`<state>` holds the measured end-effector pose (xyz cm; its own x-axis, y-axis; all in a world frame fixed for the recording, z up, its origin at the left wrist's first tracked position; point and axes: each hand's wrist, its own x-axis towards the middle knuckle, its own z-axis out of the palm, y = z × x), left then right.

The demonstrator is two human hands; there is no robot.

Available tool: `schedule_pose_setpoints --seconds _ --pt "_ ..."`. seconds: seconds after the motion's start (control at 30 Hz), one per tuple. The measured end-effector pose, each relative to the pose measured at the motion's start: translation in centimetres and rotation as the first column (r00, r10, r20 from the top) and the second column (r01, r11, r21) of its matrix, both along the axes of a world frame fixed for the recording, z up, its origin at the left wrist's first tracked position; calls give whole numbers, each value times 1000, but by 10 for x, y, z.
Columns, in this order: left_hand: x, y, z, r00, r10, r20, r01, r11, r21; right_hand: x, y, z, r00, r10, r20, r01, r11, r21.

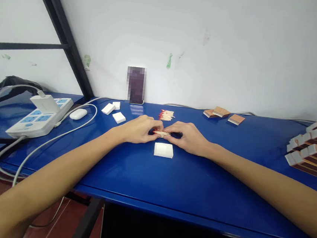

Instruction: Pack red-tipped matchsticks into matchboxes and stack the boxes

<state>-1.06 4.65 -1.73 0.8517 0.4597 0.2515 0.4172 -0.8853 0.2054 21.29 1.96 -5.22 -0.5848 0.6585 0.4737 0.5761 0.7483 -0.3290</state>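
My left hand [139, 129] and my right hand [188, 137] meet at the middle of the blue table [141, 177], fingers pinched on a small bundle of matches [162, 133] held level between them. The red match heads point left. A white matchbox tray [163, 150] lies just in front of my hands. A loose pile of red-tipped matches [166, 115] lies just behind them.
Three white trays [113, 111] lie at back left, beside a white mouse [78, 114] and a power strip [39, 115] with cables. Orange matchbox sleeves [223, 114] lie at back right. Stacked matchboxes [312, 152] stand at the right edge. A dark phone [135, 85] leans on the wall.
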Motion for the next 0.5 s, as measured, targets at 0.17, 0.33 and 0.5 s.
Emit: schedule_pose_setpoints --seconds 0.17,0.33,0.5 --pt "0 1 -1 1000 6 8 -6 1000 5 -2 -2 1 1000 -8 -28 8 1000 -8" --pt "1 3 -3 1000 15 13 -15 1000 9 -3 0 2 1000 -23 -7 23 1000 -20" --pt "3 3 -3 999 29 15 -29 1000 -3 -6 1 9 999 -47 20 49 992 -117"
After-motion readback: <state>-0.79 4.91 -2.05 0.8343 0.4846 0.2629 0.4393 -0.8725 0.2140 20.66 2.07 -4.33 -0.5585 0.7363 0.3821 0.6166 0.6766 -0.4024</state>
